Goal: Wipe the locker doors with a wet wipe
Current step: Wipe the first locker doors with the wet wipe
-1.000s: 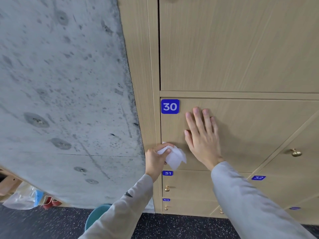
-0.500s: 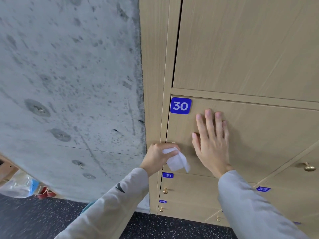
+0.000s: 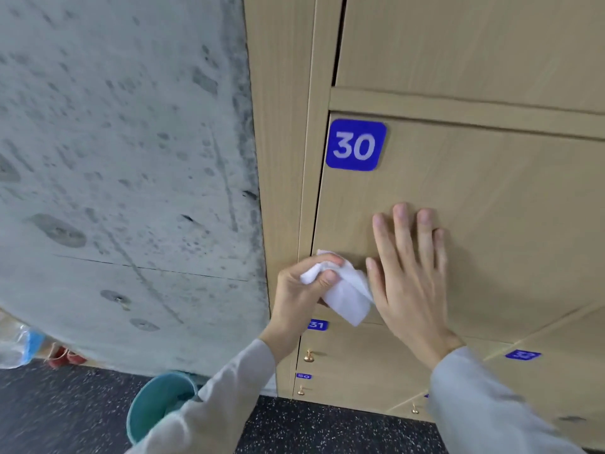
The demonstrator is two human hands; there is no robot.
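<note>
A light wooden locker door (image 3: pixel 497 208) fills the right side, with a blue number plate 30 (image 3: pixel 356 145) in its top left corner. My left hand (image 3: pixel 298 290) grips a crumpled white wet wipe (image 3: pixel 347 296) at the door's lower left corner. My right hand (image 3: pixel 409 276) lies flat on the door just right of the wipe, fingers straight and pointing up. Grey sleeves cover both arms.
A bare concrete wall (image 3: pixel 124 175) stands left of the lockers. Below are lockers 31 (image 3: pixel 317 324) and 32 (image 3: pixel 522 354) with small brass knobs (image 3: pixel 308 356). A teal bucket (image 3: pixel 157 404) sits on the dark speckled floor. A plastic bag (image 3: pixel 16 348) lies at the far left.
The view has moved closer to door 30 and shifted right. Both hands stay at the lower left of the door, the left still holding the wipe.
</note>
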